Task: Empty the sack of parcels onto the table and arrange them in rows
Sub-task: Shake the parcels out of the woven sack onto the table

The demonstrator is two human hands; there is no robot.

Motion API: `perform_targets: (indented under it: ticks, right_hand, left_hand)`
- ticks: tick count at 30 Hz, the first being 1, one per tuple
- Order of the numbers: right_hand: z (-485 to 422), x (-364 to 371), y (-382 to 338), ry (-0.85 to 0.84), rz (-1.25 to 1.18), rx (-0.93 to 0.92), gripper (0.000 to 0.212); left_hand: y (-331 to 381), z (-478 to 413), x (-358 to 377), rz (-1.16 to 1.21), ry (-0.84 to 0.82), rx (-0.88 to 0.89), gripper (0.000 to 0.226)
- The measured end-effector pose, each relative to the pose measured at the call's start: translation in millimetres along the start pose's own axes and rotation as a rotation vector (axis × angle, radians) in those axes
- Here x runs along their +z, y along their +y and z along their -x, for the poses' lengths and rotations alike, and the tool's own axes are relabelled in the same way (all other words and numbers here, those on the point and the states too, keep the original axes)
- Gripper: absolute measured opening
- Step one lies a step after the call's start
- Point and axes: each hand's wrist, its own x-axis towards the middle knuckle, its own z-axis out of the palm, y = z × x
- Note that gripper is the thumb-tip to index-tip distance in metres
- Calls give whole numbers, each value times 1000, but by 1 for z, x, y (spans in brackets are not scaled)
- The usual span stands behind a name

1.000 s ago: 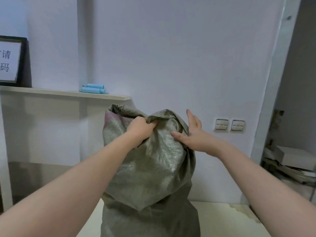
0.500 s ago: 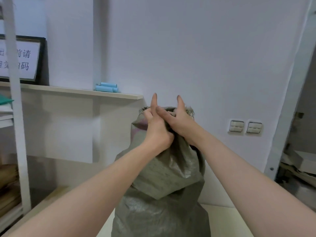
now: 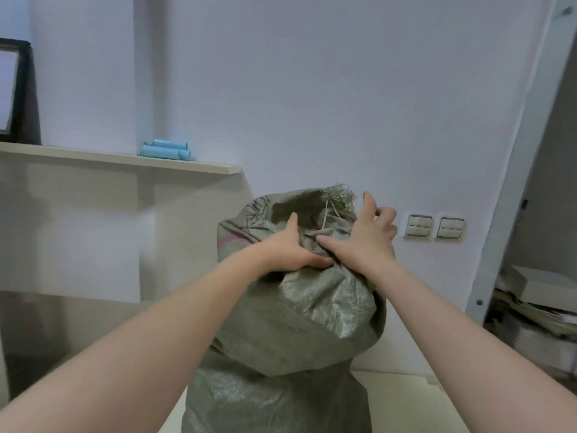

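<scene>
Grey-green woven plastic sack (image 3: 290,314) stands upright on pale table (image 3: 402,401); left hand (image 3: 290,248) clenched on neck fabric, right hand (image 3: 362,235) fingers spread loose, likely to widen its mouth.

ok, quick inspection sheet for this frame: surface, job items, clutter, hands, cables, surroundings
Surface: pale table, bare where it shows.
Job's things: grey-green woven sack upright on the table, mouth open with a frayed edge; no parcels in sight.
Clutter: nothing seen on the table.
Hands: left hand has a closed grip on the bunched sack neck; right hand rests spread on the rim, open.
Cables: nothing seen.
Surroundings: wall shelf carrying blue tubes and a framed sign; two wall switches; stacked boxes at right.
</scene>
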Motion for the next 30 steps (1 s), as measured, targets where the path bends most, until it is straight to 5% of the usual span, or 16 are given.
perform_targets:
  ticks: [3,9,11,13,15,20,24,27,30]
  right_hand:
    - [-19,5,13,-88,-12,25,127]
    - [-39,26,8,-285,-534,-10,129]
    - [-36,37,4,-294,-340,-74,95]
    - [-34,40,3,-250,-101,-205,32]
    - [-30,32,6,-214,-87,-248,18]
    - [-3,-4,11,-126,-400,-145,47]
    - [14,-22,15,-100,-416,-203,46]
    - [24,-31,20,-108,-509,-197,49]
    - [33,-40,32,-139,-501,-33,83]
  left_hand:
    - [-6,-11,13,101,110,20,126]
    - [-13,-14,9,142,233,52,141]
    - [-13,-8,9,148,298,22,143]
    - [-12,-1,11,10,397,-5,146]
    - [-11,1,12,-129,452,-15,147]
    - [4,6,14,-229,337,70,139]
    - [12,7,19,-284,119,163,88]
    - [11,13,23,-214,268,182,48]
    - [8,23,20,-163,458,118,25]
